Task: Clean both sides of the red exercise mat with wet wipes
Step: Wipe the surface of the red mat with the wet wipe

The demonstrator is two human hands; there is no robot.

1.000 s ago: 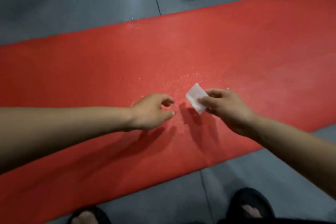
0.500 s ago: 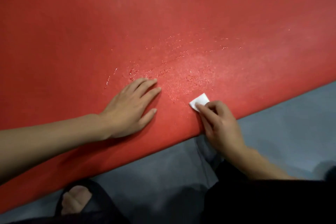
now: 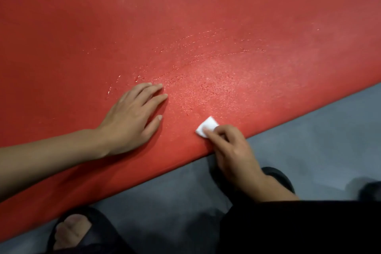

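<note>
- The red exercise mat is laid flat on a grey floor and fills most of the view; its near edge runs diagonally from the lower left up to the right.
- The left hand is placed palm down on the mat, with the fingers straight and slightly spread. Nothing is held in it.
- A folded white wet wipe is pressed against the mat just inside the near edge. Only a small corner of it is exposed; the remainder is covered by the fingers.
- The right hand is positioned over the near edge of the mat, and the wipe is gripped under its curled fingers (the thumb is hidden from the camera).
- The two hands are kept apart, with a strip of bare mat between them; the wipe lies to the right of the left thumb.
- A band of wet streaks and glistening droplets is seen on the mat surface beyond both hands, extended toward the upper right.
- A paler, dull patch is visible near the far edge of the mat at the top of the view.
- A foot in a black sandal is seen on the floor at the lower left, close to the mat edge.
- A second black sandal is partly covered by the right wrist.
- Dark clothing occupies the lower right corner.
</note>
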